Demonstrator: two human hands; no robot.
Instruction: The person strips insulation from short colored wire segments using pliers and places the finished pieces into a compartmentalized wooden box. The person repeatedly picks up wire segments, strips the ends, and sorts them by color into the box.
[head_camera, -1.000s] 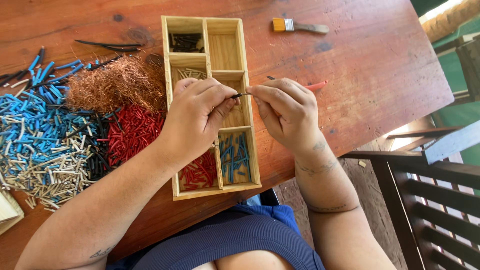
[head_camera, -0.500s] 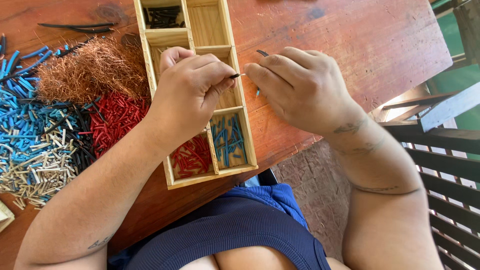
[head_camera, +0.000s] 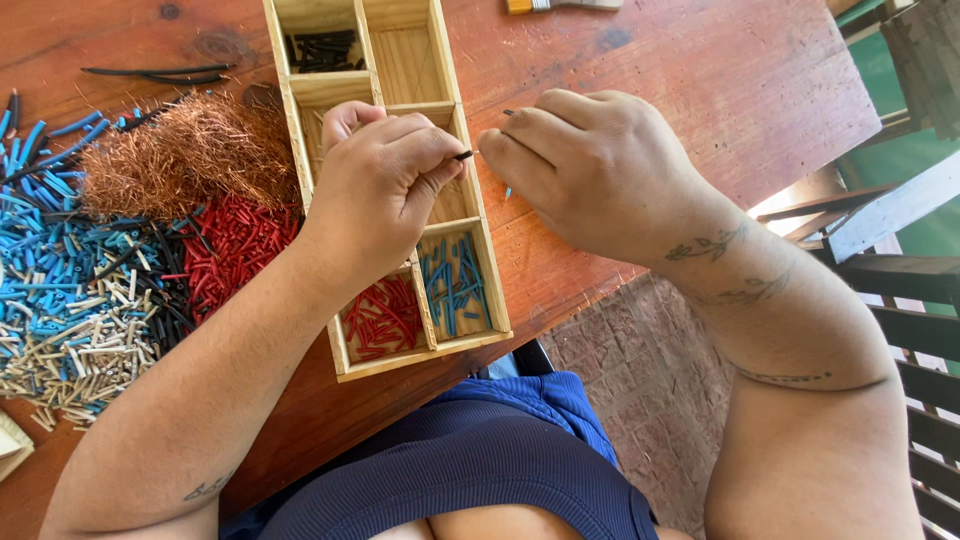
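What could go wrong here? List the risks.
1. The thin black piece pinched between left hand and right hand could slip from the grip into the wrong compartment of the wooden box.
2. The box's near corner sits close to the table edge; a nudge might tip it off.

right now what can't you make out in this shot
Head view only:
- Small dark piece pinched between left hand and right hand: too small to identify.
- Middle compartments of the wooden tray: hidden by the left hand.
- Brush: cut off by the top edge.
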